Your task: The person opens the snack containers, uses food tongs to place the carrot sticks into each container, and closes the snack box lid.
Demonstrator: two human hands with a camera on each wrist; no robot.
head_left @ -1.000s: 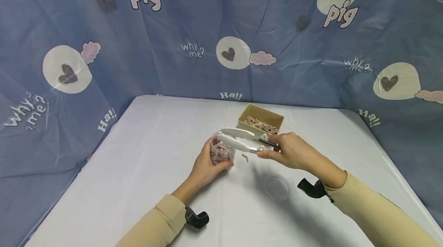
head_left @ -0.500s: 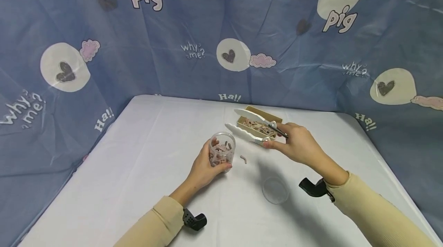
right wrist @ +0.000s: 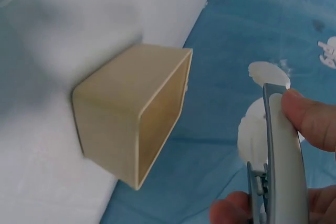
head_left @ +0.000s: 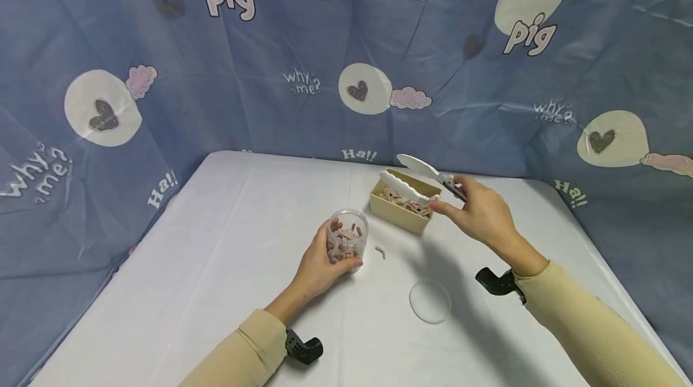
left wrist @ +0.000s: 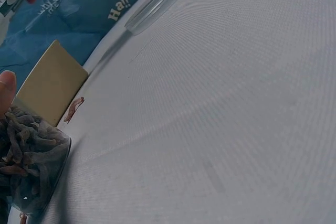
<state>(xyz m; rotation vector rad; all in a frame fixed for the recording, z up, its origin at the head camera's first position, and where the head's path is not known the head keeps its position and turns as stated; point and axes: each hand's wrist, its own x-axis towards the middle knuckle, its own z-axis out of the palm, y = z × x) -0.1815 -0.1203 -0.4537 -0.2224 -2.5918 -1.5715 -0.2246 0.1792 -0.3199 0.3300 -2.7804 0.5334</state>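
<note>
My left hand [head_left: 316, 269] grips a clear plastic jar [head_left: 348, 236] with no lid on it, partly filled with small brownish, curved pieces that look dried. My right hand [head_left: 484, 212] holds a pair of white tongs [head_left: 411, 185] by their grey-edged handles. The tongs' arms are spread, with nothing seen between them, and they overlap a tan rectangular box [head_left: 397, 215] in the head view. Similar brownish pieces [head_left: 406, 201] lie inside that box. In the right wrist view the tongs' handle [right wrist: 287, 156] sits between thumb and fingers.
One loose brownish piece [head_left: 381, 252] lies on the white tabletop between jar and box. A round clear lid [head_left: 430, 302] rests on the cloth nearer the front. Behind the table hangs a blue printed curtain [head_left: 303, 32].
The right hand has carried the tongs from over the jar's mouth, back and to the right, to above the tan box. The left hand and jar have stayed nearly in place.
</note>
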